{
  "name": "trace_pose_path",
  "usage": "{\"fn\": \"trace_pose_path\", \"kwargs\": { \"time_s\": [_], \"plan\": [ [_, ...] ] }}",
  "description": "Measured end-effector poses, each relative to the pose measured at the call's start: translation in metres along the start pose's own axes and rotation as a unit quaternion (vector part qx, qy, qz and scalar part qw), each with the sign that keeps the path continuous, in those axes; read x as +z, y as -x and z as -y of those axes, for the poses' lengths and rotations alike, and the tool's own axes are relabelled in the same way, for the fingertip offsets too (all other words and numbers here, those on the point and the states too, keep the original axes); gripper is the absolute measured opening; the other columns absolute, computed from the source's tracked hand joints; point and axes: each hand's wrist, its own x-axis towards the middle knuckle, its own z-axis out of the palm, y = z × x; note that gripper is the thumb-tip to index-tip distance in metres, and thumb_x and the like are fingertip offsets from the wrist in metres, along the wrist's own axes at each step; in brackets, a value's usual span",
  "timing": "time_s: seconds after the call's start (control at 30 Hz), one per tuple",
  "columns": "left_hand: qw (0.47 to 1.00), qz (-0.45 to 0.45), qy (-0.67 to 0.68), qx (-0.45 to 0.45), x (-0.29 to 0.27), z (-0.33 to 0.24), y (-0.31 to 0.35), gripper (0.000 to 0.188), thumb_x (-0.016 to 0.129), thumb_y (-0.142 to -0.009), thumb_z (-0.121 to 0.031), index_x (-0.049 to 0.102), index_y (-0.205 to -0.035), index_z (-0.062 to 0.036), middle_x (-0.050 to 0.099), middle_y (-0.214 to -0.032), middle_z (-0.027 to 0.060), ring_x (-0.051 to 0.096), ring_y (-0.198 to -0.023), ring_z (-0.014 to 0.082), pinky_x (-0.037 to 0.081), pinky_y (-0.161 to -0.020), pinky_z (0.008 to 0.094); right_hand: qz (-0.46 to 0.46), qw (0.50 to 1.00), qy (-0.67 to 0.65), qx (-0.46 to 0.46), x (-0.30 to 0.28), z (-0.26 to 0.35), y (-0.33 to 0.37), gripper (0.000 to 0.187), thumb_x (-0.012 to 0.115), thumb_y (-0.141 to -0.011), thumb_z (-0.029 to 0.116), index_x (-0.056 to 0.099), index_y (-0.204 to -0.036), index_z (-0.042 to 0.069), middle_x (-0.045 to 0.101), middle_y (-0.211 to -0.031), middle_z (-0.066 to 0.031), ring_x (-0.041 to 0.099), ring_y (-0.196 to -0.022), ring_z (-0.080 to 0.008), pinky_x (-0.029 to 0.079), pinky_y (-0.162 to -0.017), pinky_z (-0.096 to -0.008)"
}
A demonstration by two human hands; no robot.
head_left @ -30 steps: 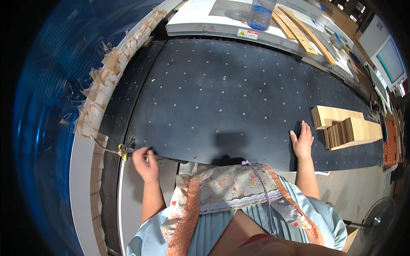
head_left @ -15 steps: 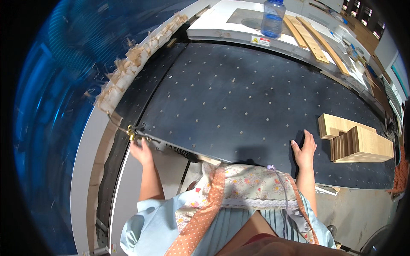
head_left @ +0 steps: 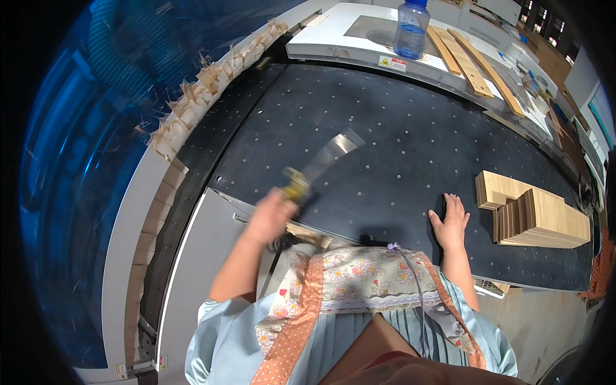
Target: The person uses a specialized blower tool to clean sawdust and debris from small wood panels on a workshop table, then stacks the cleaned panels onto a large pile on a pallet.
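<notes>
My left hand (head_left: 269, 217) is closed round a brass-coloured tool that looks like an air blow gun (head_left: 296, 186), held over the near left of the black worktable (head_left: 321, 96). Its long metal nozzle (head_left: 330, 151) is smeared by motion into a wide streak pointing away and to the right. Flat on the tabletop near its front edge lies my right hand (head_left: 452, 224), fingers stretched out and nothing in it. To the right of that hand is a stack of light wooden boards (head_left: 545, 218), with another wooden piece (head_left: 507, 189) behind it.
A white machine bed (head_left: 321, 38) at the back carries a blue-capped water bottle (head_left: 410, 32) and long wooden strips (head_left: 465, 61). Along the left runs a roll with ragged tan paper strips (head_left: 205, 83), beside a blue transparent cover (head_left: 64, 160). A grey panel (head_left: 199, 256) is below.
My left hand has moved right and away from the table's left corner, now gripping and sweeping the tool over the tabletop. My right hand stays on the table.
</notes>
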Motion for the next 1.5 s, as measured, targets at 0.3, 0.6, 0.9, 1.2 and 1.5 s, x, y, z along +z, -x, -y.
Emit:
{"fn": "trace_pose_path", "kwargs": {
  "time_s": [0.3, 0.6, 0.9, 1.2, 1.5],
  "plan": [
    [0.954, 0.049, -0.21, -0.209, -0.014, 0.038, 0.047, 0.027, 0.047, -0.091, -0.027, 0.046, -0.102, -0.003, 0.062, -0.085, 0.0232, 0.06, -0.082, 0.0406, 0.046, -0.071, 0.0489, 0.008, 1.0, -0.013, -0.006, -0.002, 0.002, 0.002, 0.064, 0.068, -0.076, 0.027, 0.042, -0.131, 0.007, 0.038, -0.138, -0.013, 0.027, -0.134, -0.0292, 0.015, -0.106, -0.0592],
    [0.911, -0.242, -0.189, -0.274, -0.097, 0.183, 0.075, 0.043, 0.049, -0.091, -0.028, 0.044, -0.123, 0.0005, 0.061, -0.097, 0.0283, 0.059, -0.09, 0.0419, 0.047, -0.077, 0.0465, 0.012, 0.999, -0.011, -0.028, 0.002, 0.007, 0.0, 0.062, 0.068, -0.077, 0.027, 0.044, -0.13, 0.008, 0.039, -0.138, -0.0122, 0.027, -0.134, -0.0287, 0.015, -0.106, -0.0603],
    [0.883, -0.448, 0.12, -0.075, -0.066, 0.188, 0.0, 0.015, 0.055, -0.091, -0.019, 0.052, -0.101, -0.008, 0.059, -0.077, 0.0036, 0.053, -0.062, 0.0106, 0.043, -0.056, 0.0249, -0.007, 0.999, 0.013, -0.045, 0.012, -0.006, -0.002, 0.058, 0.066, -0.079, 0.031, 0.045, -0.129, 0.01, 0.039, -0.138, -0.0121, 0.029, -0.133, -0.0288, 0.016, -0.105, -0.0599],
    [0.828, -0.535, -0.038, -0.164, -0.062, 0.19, -0.027, 0.028, 0.058, -0.087, -0.02, 0.055, -0.107, -0.0008, 0.065, -0.092, 0.0175, 0.062, -0.087, 0.033, 0.047, -0.077, 0.0376, -0.02, 0.999, 0.013, -0.039, 0.015, -0.007, -0.004, 0.058, 0.067, -0.078, 0.032, 0.046, -0.127, 0.01, 0.04, -0.137, -0.0107, 0.031, -0.132, -0.0283, 0.017, -0.105, -0.0584],
    [0.898, -0.3, -0.139, -0.292, -0.074, 0.189, -0.005, 0.033, 0.056, -0.086, -0.026, 0.055, -0.103, 0.0031, 0.061, -0.1, 0.0252, 0.057, -0.095, 0.0406, 0.045, -0.079, 0.0458, -0.023, 0.999, 0.004, -0.032, 0.009, -0.002, 0.002, 0.058, 0.069, -0.076, 0.03, 0.047, -0.127, 0.009, 0.042, -0.136, -0.0112, 0.032, -0.131, -0.0286, 0.017, -0.105, -0.0581]
  ]
}}
